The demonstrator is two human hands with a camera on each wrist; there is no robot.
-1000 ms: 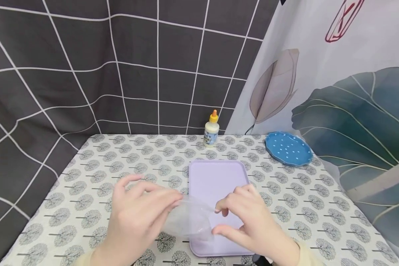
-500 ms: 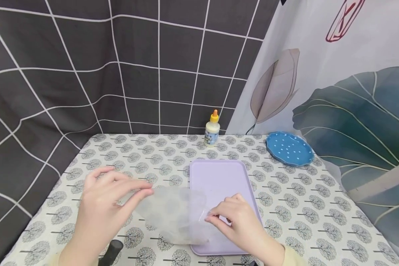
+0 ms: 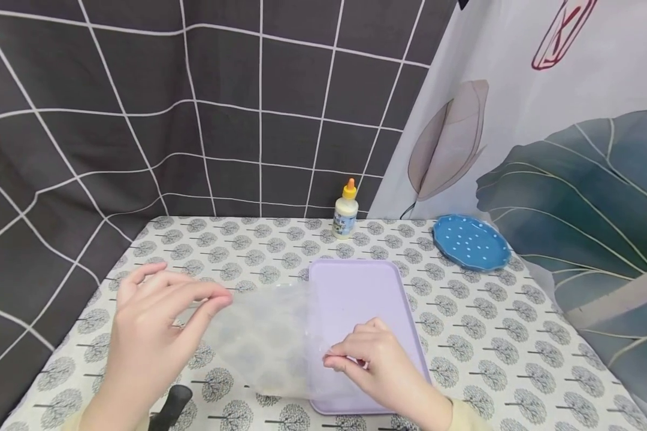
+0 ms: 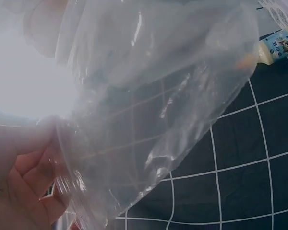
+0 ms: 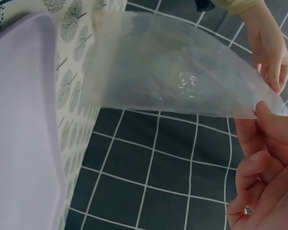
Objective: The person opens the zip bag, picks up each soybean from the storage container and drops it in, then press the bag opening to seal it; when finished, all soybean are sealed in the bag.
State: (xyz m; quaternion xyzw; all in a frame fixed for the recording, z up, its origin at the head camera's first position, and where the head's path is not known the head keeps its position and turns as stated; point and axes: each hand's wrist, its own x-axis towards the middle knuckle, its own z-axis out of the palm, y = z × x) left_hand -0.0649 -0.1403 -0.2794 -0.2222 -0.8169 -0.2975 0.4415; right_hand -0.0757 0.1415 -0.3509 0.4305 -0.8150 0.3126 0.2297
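Observation:
A clear, thin plastic bag (image 3: 269,341) is spread between my two hands, above the table and partly over a lilac tray (image 3: 356,293). Thumb and index finger of my left hand (image 3: 156,323) pinch its left side. At the opposite side my right hand (image 3: 377,365) pinches the film. In the right wrist view the bag (image 5: 168,72) stretches out from my right thumb (image 5: 266,117), and my left hand (image 5: 269,52) is at the far side. Glare covers part of the left wrist view, where the bag (image 4: 163,96) hangs in creases. I see nothing inside it.
Behind the tray stands a small bottle (image 3: 345,218) with a yellow cap and orange tip. A blue dotted plate (image 3: 471,242) lies at the back right. Tree-patterned cloth (image 3: 517,353) covers the table, and a dark gridded curtain (image 3: 221,137) hangs behind.
My left hand has moved left, away from the right hand, and the bag has spread wider. My right hand, with its fingers apart one second ago, now pinches the bag.

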